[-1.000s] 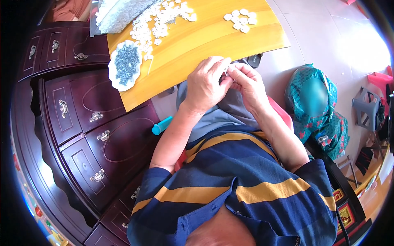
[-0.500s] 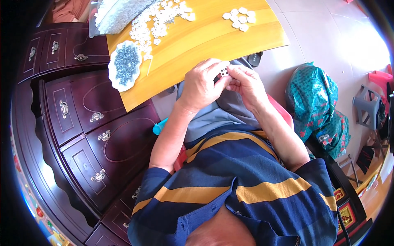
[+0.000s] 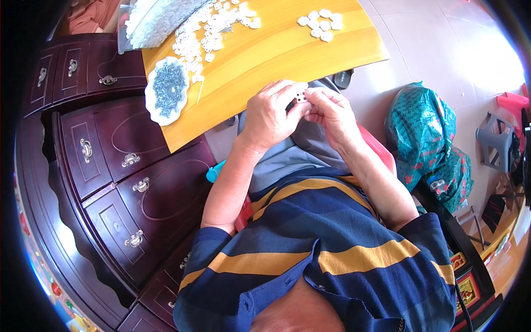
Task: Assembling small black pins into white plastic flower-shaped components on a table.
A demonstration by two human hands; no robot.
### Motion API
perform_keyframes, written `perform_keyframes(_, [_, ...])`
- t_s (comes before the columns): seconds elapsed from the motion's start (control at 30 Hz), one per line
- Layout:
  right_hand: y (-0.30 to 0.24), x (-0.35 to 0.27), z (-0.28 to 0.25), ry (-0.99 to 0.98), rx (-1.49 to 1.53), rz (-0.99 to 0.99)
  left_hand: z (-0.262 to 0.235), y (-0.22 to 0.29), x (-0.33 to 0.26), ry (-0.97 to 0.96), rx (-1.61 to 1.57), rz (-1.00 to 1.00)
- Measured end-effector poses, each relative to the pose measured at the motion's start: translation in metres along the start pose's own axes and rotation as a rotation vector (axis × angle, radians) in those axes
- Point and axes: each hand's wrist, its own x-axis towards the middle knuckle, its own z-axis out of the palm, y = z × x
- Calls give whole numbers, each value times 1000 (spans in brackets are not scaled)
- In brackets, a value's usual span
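My left hand [image 3: 269, 115] and my right hand [image 3: 332, 111] meet just off the near edge of a yellow wooden board [image 3: 276, 55], above my lap. Together they pinch one small white plastic part [image 3: 300, 97] between the fingertips. Ahead on the board lies a spread of several similar white parts [image 3: 213, 25], and a smaller cluster of white parts [image 3: 321, 21] lies at the far right. A white dish of small dark metal pieces [image 3: 167, 88] sits at the board's left corner.
A dark carved wooden cabinet with metal drawer handles [image 3: 105, 182] fills the left side. A clear bag of white parts [image 3: 152, 19] lies at the far left of the board. A teal patterned bag [image 3: 426, 138] and a grey stool [image 3: 498, 141] stand on the tiled floor to the right.
The hands have stayed together at the board's edge. The small white part between the fingertips has come into clearer view as the fingers shifted.
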Motion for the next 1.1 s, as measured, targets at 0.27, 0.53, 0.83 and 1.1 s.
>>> perform_keyframes(0.27, [5,2,-4,-11,-2,-50,2,-1,0,1,27,28])
perform_keyframes(0.53, [6,2,-3,11,-36,-75,4,-4,1,17,51,54])
perform_keyframes(0.83, [7,1,-3,50,-62,-103,8,-7,2,38,44,91])
perform_keyframes(1.1, [7,3,0,77,-67,-130,8,2,5,80,-56,-22])
